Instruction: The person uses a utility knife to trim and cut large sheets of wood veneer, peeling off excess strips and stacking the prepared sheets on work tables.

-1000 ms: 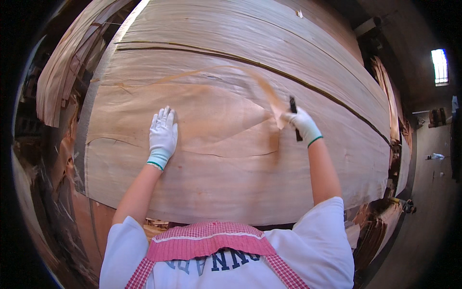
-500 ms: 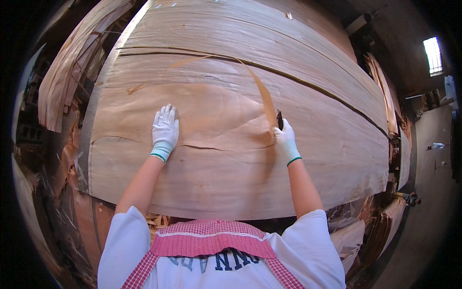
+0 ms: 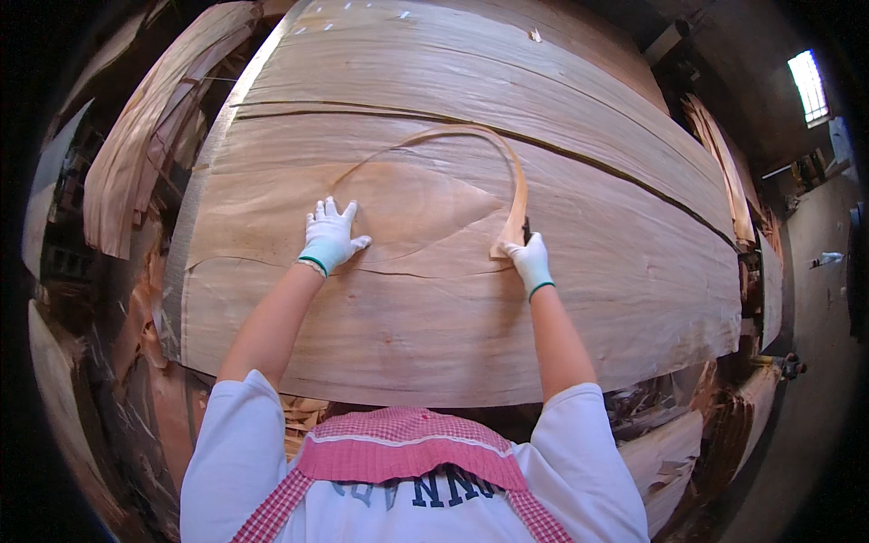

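Observation:
A broad wood veneer sheet lies before me, with a wavy seam across its middle. Above that seam sits a separate tan veneer piece that tapers to a point on the right. My left hand, in a white knit glove, rests on the veneer with its fingers spread. My right hand, gloved as well, is closed round a dark-handled tool, probably a knife, and the wide end of a thin veneer strip. The strip arches up and leftward, its thin tip near my left fingers. The tool's blade is hidden.
Dark gaps run across the sheets farther off. Bundles of veneer offcuts stand at the left, with more scraps at the lower right. A concrete floor stretches along the right side.
My left hand has shifted right and its fingers have spread. The strip, still in my right hand, has curled into a tighter arch, and its far end has swung rightward.

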The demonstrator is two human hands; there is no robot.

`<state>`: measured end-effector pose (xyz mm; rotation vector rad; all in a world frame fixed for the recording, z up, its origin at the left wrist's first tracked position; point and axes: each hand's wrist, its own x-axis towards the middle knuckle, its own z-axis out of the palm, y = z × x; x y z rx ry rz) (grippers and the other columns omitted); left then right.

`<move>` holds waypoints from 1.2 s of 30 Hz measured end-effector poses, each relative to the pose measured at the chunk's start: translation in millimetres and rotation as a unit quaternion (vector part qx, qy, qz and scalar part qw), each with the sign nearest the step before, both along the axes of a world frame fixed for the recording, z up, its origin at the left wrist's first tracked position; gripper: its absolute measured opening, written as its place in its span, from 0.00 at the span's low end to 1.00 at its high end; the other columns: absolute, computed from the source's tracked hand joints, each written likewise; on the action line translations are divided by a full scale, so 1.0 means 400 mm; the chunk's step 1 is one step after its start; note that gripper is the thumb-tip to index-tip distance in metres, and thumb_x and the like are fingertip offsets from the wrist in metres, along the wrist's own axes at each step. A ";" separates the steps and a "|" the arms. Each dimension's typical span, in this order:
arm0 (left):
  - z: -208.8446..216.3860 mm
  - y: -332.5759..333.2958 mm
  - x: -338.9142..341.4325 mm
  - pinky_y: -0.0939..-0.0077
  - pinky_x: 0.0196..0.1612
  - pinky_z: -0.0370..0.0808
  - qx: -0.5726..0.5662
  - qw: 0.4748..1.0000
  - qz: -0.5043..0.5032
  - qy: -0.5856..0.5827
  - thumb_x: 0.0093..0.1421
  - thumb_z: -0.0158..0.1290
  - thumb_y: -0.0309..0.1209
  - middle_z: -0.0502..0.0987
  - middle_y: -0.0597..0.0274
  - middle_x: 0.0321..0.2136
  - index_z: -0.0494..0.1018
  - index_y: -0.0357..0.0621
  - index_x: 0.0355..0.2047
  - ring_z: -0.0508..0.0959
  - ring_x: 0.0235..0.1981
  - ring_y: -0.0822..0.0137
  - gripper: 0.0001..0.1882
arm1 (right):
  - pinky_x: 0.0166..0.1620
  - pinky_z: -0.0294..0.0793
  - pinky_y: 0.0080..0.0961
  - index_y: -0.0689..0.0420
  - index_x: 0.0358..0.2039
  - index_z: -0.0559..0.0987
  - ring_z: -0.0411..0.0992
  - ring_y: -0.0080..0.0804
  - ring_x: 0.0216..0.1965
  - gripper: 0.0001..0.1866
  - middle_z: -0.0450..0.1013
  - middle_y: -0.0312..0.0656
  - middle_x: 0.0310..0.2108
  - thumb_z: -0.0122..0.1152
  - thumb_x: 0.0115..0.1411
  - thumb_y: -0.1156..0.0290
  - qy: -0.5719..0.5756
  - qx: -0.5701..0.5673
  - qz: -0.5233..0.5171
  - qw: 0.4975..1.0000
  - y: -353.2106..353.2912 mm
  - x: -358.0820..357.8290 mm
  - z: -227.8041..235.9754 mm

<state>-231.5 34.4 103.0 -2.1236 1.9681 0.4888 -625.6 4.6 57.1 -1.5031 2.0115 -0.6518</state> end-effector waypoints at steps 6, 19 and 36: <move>-0.024 -0.011 0.012 0.47 0.64 0.54 -0.001 1.000 0.011 0.027 0.53 0.57 0.57 0.49 0.40 0.66 0.53 0.55 0.66 0.50 0.67 0.42 0.45 | 0.42 0.74 0.36 0.64 0.38 0.78 0.76 0.47 0.39 0.16 0.77 0.55 0.36 0.64 0.51 0.67 0.073 -0.025 0.034 0.996 0.017 0.051 0.011; -0.004 0.002 0.007 0.47 0.62 0.57 0.017 0.999 0.030 0.015 0.52 0.57 0.58 0.53 0.41 0.64 0.56 0.56 0.64 0.52 0.67 0.43 0.43 | 0.48 0.73 0.41 0.63 0.59 0.64 0.71 0.49 0.49 0.31 0.69 0.57 0.51 0.63 0.57 0.69 0.352 -0.051 -0.242 0.903 0.696 -0.769 0.435; -0.163 -0.160 -0.473 0.60 0.44 0.76 -0.248 0.935 -0.197 0.157 0.54 0.51 0.25 0.74 0.55 0.41 0.73 0.47 0.37 0.76 0.44 0.55 0.09 | 0.35 0.74 0.24 0.58 0.43 0.79 0.73 0.26 0.34 0.12 0.75 0.41 0.45 0.57 0.62 0.68 -0.272 0.293 0.074 0.914 0.922 -0.103 0.265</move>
